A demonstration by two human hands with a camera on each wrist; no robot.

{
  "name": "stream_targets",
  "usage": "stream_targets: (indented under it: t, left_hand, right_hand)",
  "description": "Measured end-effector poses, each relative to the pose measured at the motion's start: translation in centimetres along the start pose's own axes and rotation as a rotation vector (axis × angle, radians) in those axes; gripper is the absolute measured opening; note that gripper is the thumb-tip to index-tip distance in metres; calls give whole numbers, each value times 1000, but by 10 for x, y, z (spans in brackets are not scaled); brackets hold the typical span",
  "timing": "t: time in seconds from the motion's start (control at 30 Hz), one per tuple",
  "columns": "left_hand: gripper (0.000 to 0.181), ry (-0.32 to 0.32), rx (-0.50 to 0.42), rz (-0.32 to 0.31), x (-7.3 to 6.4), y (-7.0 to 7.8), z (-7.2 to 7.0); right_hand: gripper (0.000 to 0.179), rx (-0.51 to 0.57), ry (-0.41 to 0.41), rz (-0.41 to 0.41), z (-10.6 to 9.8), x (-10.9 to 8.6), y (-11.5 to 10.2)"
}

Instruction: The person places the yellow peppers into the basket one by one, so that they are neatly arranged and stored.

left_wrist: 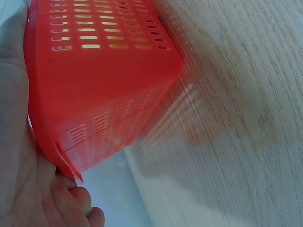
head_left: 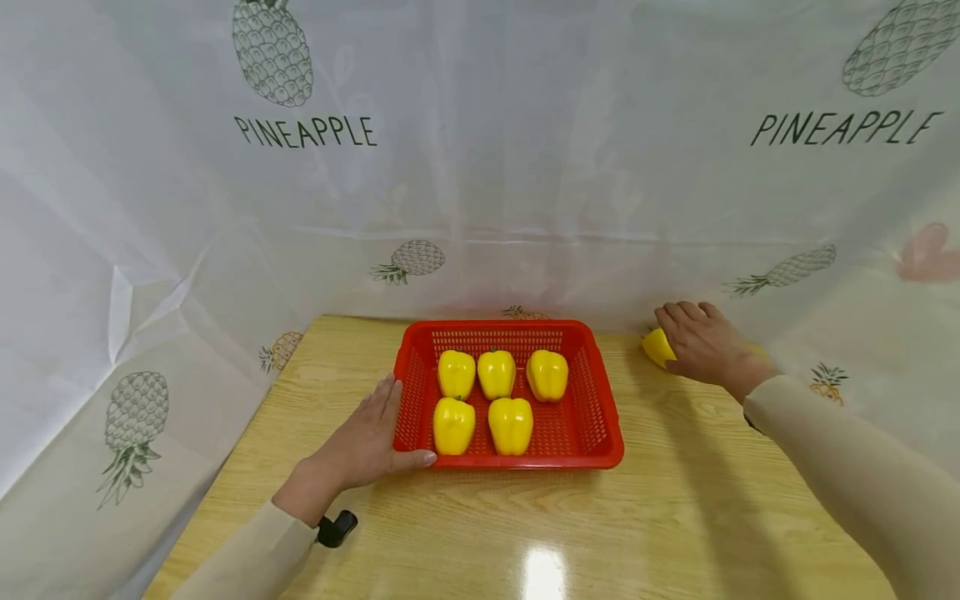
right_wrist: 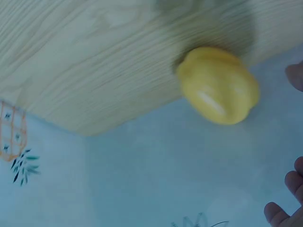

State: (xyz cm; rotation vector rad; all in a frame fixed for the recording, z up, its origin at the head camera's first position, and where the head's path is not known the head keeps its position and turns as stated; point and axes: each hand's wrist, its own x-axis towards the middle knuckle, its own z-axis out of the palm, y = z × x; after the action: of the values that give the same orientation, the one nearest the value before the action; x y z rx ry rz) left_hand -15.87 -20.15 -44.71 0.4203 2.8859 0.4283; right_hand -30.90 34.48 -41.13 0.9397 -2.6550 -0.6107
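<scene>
A red plastic basket (head_left: 517, 461) with slotted walls holds several yellow bell peppers (head_left: 453, 427). My left hand (head_left: 360, 437) rests against its near-left corner, fingers stretched along the left side and thumb lying on the front rim. Close in the left wrist view, the palm meets the basket rim (left_wrist: 38, 101). Over at the right, my right hand (head_left: 705, 346) reaches over a yellow bell pepper (head_left: 657, 348) and partly hides it. The right wrist view has another bell pepper (right_wrist: 218, 87) by the table edge; thumb and fingertips (right_wrist: 276, 213) stand wide apart at the frame's right side.
The wooden table (head_left: 480, 525) meets a pale plastic sheet (head_left: 480, 167) printed with pineapples, hanging behind it and along both sides. A black band (head_left: 337, 528) sits on the left wrist.
</scene>
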Motion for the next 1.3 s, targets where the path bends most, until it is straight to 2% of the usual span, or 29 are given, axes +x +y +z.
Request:
stream_targets:
  t: [0.13,0.23,0.43,0.6,1.03,1.3]
  left_hand:
    - [135,-9,-6,5,0,0,0]
    - [135,-5,1,7,-1,0,1]
    - [135,2,-3,11,-3,0,0]
    - [134,6,-4,12,-2,0,-1]
    - [134,13,-25,8,-2,2,0]
    - [138,9,-13,4,0,-2,3]
  right_hand:
    - [97,-49,-72,-45,8,-8,10]
    - [91,-78,-107,-78,17,-11,14]
    - [69,-151,-122,-122,36,-11,16]
    - [68,-201,-139,-133,47,-8,14]
    - [77,-132,-192,-100,67,-2,13]
    - [73,-111,-167,-85,74,-1,9]
